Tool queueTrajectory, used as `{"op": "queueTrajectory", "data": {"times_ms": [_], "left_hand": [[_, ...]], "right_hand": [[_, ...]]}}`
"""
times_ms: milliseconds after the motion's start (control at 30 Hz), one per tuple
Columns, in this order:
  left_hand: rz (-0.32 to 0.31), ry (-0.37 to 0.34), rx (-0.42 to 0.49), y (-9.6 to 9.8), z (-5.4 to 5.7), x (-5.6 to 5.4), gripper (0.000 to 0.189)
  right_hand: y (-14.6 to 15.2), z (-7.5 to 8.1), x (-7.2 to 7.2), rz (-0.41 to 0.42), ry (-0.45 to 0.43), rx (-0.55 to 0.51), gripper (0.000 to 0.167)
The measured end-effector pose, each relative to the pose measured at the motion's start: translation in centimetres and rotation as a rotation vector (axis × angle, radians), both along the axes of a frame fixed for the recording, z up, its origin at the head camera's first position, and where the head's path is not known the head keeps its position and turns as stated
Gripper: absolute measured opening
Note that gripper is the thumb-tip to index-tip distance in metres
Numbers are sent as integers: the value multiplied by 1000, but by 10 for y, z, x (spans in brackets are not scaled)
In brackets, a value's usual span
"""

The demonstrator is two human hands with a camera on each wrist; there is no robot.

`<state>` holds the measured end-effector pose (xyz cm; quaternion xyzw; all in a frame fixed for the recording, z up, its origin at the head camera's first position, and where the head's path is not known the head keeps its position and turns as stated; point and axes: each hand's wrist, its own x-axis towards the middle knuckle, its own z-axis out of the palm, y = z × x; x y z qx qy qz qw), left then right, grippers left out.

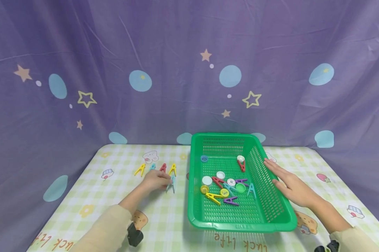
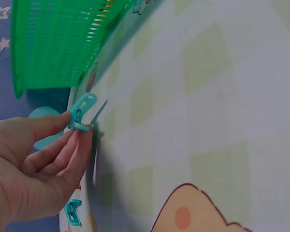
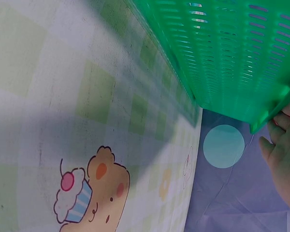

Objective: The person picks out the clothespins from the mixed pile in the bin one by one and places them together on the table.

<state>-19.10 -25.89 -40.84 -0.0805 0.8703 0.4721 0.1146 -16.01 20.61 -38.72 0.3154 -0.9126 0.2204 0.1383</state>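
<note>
A light blue clothespin [image 2: 82, 110] is pinched between the thumb and fingertips of my left hand [image 1: 156, 180], just over the table left of the basket. Beyond that hand lie two yellow clothespins [image 1: 140, 170], a red clothespin [image 1: 163, 167] and another blue clothespin [image 2: 73, 212], partly hidden in the head view. My right hand [image 1: 291, 185] rests with straight fingers against the right rim of a green plastic basket [image 1: 240, 227]. Inside the basket are several clothespins, among them a purple clothespin [image 1: 231, 201], and several bottle caps, such as a green cap [image 1: 240, 188].
A checked tablecloth [image 1: 164, 224] with cartoon prints covers the table. Behind it hangs a purple curtain [image 1: 177, 105] with stars and blue ovals. The basket's high slotted walls stand between the two hands.
</note>
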Motion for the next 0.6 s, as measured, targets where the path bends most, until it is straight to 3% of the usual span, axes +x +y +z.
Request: {"op": "queueTrajectory", "data": {"times_ms": [267,600], "left_hand": [[20,55,-88,6,2,3,19],[-4,139,-160,7,0,4,13]], "right_hand": [[0,0,1,7,6,7,54],[-2,3,2,-1,-16,2,53]]}}
